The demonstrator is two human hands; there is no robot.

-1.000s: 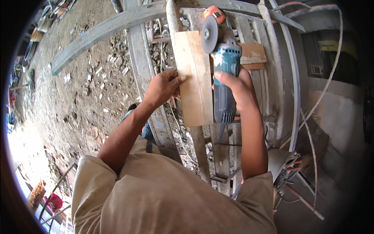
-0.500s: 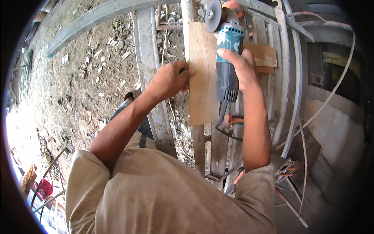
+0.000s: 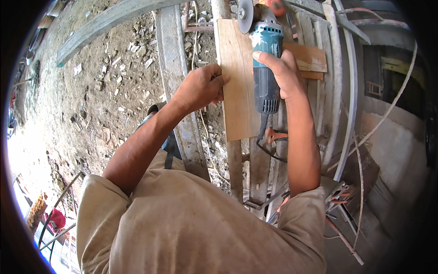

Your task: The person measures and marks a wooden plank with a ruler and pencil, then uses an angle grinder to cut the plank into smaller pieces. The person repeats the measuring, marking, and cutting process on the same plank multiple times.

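A flat, pale wooden board (image 3: 237, 105) lies lengthwise over the slatted bench in front of me. My left hand (image 3: 200, 86) is closed on the board's left edge, thumb on top and fingers partly hidden. In my right hand (image 3: 288, 75) is a teal and black angle grinder (image 3: 267, 86), gripped around its body. Its thin round disc (image 3: 245, 16) stands on edge by the board's far end; whether it touches the wood I cannot tell. A black cord (image 3: 263, 130) runs from the grinder's near end.
Under the work is a bench of worn wooden slats (image 3: 260, 173), with another wood piece (image 3: 310, 58) on its right. A weathered beam (image 3: 171, 50) runs along the left. Rubble-strewn ground (image 3: 109, 91) spreads beyond it. Hand tools (image 3: 340, 196) sit by my right elbow, near a hanging rope (image 3: 388, 109).
The board has shifted slightly away from me and turned a little, its far end going left. The grinder and my right hand have moved slightly farther away. Both grips stay the same.
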